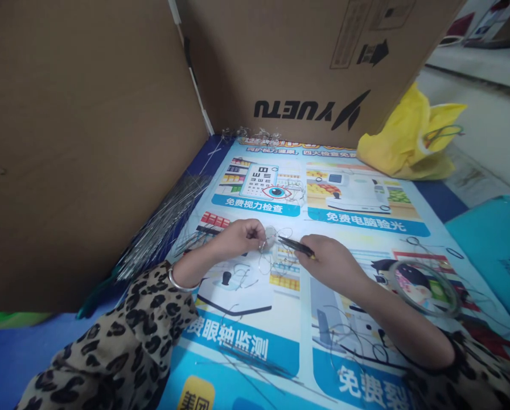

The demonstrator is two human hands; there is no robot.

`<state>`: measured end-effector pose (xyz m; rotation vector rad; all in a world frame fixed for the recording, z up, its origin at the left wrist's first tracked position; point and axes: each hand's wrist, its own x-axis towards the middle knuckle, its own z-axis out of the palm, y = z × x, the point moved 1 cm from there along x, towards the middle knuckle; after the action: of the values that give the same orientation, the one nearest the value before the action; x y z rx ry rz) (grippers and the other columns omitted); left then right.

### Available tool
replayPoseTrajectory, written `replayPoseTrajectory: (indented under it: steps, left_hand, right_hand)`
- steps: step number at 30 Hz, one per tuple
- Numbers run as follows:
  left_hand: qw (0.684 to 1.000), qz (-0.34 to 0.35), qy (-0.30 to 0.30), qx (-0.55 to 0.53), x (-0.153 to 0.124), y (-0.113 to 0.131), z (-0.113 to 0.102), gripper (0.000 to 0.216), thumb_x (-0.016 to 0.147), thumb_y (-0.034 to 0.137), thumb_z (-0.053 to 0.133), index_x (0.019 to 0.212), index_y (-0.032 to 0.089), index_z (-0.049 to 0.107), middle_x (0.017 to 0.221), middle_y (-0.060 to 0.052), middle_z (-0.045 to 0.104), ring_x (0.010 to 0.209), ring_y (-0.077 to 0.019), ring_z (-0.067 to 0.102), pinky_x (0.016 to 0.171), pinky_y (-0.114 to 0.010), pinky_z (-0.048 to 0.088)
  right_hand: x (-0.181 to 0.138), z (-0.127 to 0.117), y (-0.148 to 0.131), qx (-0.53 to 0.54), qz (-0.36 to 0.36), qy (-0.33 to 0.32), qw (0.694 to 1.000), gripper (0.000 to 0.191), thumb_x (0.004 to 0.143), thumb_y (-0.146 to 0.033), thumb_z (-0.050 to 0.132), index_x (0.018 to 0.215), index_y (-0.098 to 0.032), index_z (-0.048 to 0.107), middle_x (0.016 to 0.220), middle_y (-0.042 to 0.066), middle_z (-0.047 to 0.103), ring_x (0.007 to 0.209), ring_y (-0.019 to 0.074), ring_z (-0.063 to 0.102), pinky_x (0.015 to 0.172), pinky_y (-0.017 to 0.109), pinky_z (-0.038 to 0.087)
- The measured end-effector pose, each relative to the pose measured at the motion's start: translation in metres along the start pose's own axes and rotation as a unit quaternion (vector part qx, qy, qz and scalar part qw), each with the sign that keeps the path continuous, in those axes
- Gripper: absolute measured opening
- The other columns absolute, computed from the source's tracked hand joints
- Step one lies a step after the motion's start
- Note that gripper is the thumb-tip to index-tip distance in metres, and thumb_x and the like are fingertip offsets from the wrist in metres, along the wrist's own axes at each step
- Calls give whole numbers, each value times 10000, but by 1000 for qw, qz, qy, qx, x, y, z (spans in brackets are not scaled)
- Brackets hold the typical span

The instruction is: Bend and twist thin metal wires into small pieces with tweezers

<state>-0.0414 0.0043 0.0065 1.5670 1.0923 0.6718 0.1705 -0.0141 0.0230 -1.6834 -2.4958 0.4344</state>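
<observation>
My left hand is closed in a pinch on a thin bent wire, whose loops hang below and to the right of the fingertips. My right hand is wrapped around the handles of dark-jawed pliers. The pliers' tip points left toward the wire, a short way from my left fingertips. Whether the jaws touch the wire is too fine to make out. Both hands are over a printed poster sheet.
A bundle of straight wires lies at left beside a large cardboard box. Twisted wire pieces sit at its base. A clear ring-shaped coil, a yellow bag and a teal bag are at right. Loose wires lie in front.
</observation>
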Motion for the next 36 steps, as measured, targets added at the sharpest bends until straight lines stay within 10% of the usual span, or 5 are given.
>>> replayPoseTrajectory:
  steps: [9,19,36]
  left_hand:
    - [976,-29,-45,-211,-4,8,6,180,726,228,614,778,148,461,624,-6,612,567,-103,600,505,-181,387]
    - [999,-16,3,43,1,0,-2,47,760,151,486,804,166,486,549,26,575,494,-74,548,452,-151,388]
    - [985,-22,19,170,-1,4,-14,59,711,170,486,735,165,540,580,26,573,475,-95,577,443,-178,395]
  right_hand:
    - [-1,-2,3,41,4,4,999,191,805,-318,408,705,-192,511,686,9,552,621,119,479,518,231,238]
    - [0,2,0,-7,-9,16,1000,189,796,-323,414,693,-191,502,679,15,550,615,123,476,520,239,226]
    - [1,6,-3,-26,-14,28,999,201,798,-325,420,687,-186,512,677,15,553,625,122,477,528,246,235]
